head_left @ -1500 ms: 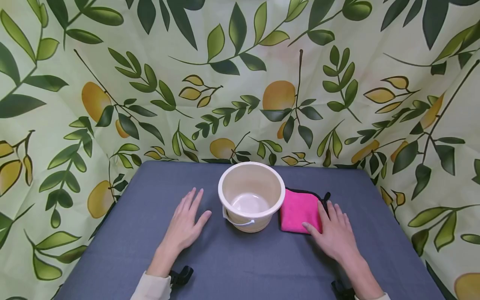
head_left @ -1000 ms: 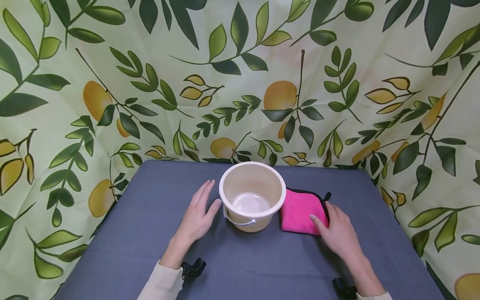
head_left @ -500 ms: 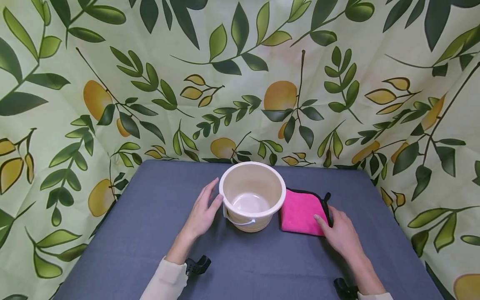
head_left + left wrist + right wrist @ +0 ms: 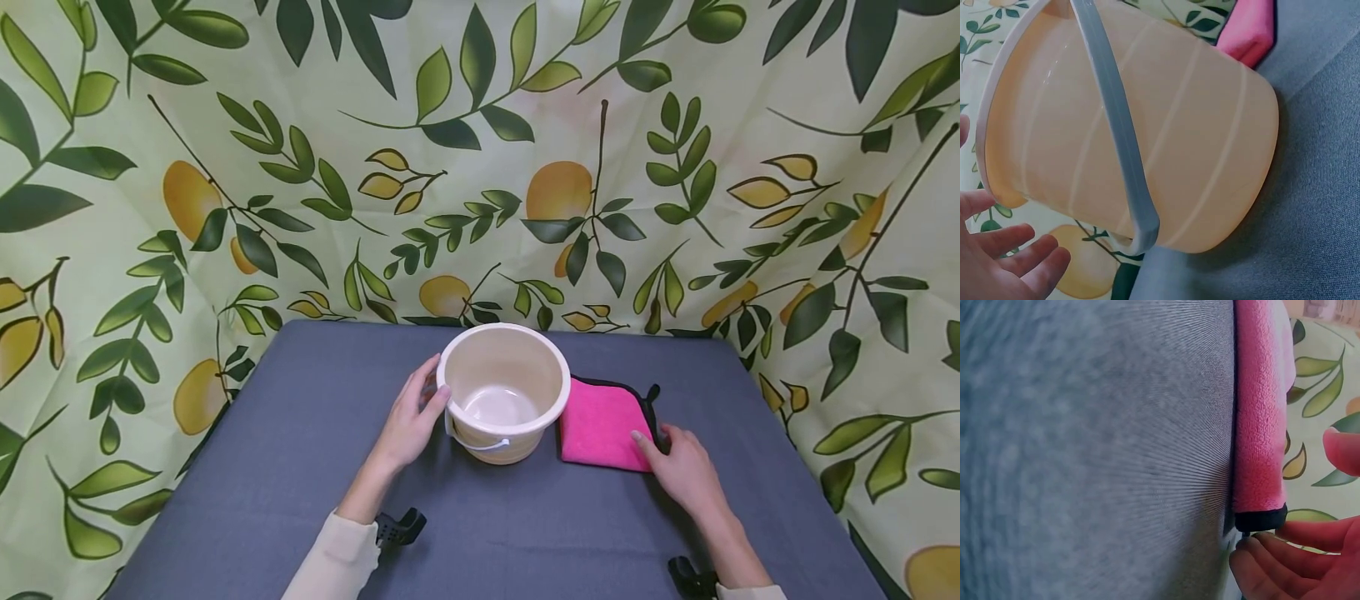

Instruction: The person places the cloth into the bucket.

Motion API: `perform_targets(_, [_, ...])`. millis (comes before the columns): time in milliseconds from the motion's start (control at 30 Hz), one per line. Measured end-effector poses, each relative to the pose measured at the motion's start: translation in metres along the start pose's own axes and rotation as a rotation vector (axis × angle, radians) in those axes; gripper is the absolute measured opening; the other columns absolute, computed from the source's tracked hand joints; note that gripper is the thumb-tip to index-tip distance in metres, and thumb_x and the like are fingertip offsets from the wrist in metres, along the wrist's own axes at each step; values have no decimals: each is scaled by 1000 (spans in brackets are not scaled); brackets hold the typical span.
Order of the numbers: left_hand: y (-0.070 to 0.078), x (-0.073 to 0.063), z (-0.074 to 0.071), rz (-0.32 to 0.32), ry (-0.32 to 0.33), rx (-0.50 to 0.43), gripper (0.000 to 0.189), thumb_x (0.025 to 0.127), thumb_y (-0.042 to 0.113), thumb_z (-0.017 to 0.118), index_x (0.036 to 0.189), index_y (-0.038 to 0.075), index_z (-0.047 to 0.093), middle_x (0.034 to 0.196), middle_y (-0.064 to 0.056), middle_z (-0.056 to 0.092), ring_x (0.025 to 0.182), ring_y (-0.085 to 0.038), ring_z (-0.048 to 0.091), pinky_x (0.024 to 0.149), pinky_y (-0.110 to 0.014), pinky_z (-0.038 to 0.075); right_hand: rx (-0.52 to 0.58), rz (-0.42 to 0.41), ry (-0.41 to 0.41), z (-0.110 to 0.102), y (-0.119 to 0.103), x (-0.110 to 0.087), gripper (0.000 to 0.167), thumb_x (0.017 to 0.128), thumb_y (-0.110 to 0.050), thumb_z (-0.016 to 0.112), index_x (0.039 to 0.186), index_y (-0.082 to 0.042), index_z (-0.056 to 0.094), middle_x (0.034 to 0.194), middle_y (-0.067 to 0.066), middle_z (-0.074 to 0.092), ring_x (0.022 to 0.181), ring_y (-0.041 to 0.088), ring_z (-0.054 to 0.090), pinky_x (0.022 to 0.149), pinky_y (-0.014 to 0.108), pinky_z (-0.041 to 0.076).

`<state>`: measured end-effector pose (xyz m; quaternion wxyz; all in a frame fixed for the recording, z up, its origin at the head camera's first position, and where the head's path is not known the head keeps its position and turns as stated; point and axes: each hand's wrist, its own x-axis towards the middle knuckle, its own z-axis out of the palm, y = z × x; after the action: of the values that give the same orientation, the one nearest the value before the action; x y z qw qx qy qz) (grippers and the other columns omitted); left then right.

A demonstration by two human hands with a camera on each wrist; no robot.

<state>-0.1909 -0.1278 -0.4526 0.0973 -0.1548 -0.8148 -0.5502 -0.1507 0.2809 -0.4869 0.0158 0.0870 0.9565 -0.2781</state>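
A cream bucket stands upright on the table, its pale blue-grey handle hanging down the side. At the bucket's left rim is my left hand, with the thumb at the near side and the fingers behind. Its fingers are fairly straight in the left wrist view; the index fingertip appears to touch the rim. To the bucket's right lies a folded pink cloth with black edging and a small loop. My right hand is at the cloth's right edge. Its fingertips meet the black edge while the thumb stays raised above the cloth, pinching nothing.
A dark blue-grey cloth covers the table. Behind it and along both sides hangs a curtain printed with leaves and yellow fruit. Each wrist wears a black camera mount.
My left hand has moved right and forward from beside the bucket to its left rim. My right hand has slid off the cloth to its right edge. Bucket and cloth have stayed put.
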Motion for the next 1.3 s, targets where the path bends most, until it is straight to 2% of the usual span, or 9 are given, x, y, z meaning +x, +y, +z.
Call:
perform_targets(167, [0,2,1,10,6,-50,57,103,23,60,154,7,41,149,-19,48,131,-36,52,109,-60,40,44,32,-12,2,1,2,81,101,-51,55,135,22,44,125,41,53,118,52,51,102,66,40])
perform_targets(300, [0,4,1,15,3,-85,57,103,19,61,154,4,40,150,-20,47,131,-38,51,109,-60,40,88,52,-9,2,3,3,78,100,-48,58,132,22,48,108,32,59,101,43,56,90,59,48])
perform_targets(367, [-1,4,2,12,-4,-92,58,103,19,61,154,4,39,151,-20,47,132,-38,51,110,-60,39,109,60,-7,3,4,4,75,100,-47,59,131,21,50,105,30,60,97,39,57,85,55,49])
perform_targets(433, [-2,4,2,7,-13,-97,59,103,19,61,155,4,39,151,-21,46,133,-39,50,110,-61,38,124,66,-12,3,7,4,74,100,-46,60,130,21,51,109,33,61,98,41,59,84,54,50])
perform_targets(600, [-3,4,3,-5,-30,-108,59,104,21,60,155,5,37,152,-21,45,133,-39,50,110,-62,37,160,84,-27,6,11,6,72,100,-43,60,131,21,50,129,43,53,112,51,56,92,60,49])
perform_targets(633, [-3,4,3,-7,-32,-108,59,104,21,60,156,5,37,152,-21,45,133,-39,50,110,-62,37,170,87,-29,6,12,6,72,100,-43,61,131,21,50,126,42,54,110,51,56,90,58,50])
perform_targets(833, [-2,4,4,-6,-34,-101,59,103,21,60,156,7,37,153,-20,45,134,-39,50,110,-60,39,262,103,-26,5,12,7,73,96,-39,69,134,20,48,100,24,62,86,29,60,69,35,49])
perform_targets(1033, [-1,5,5,-2,-38,-84,57,104,21,59,156,9,38,153,-20,46,134,-37,51,109,-57,42,455,138,-58,6,10,7,66,95,-27,72,135,20,47,102,21,67,74,15,65,64,27,57])
perform_targets(1300, [-1,3,6,-28,-50,-90,57,105,23,57,158,12,36,153,-20,45,133,-38,52,107,-58,43,515,108,-53,9,7,7,61,95,-25,73,137,13,49,108,20,64,80,13,63,67,24,56])
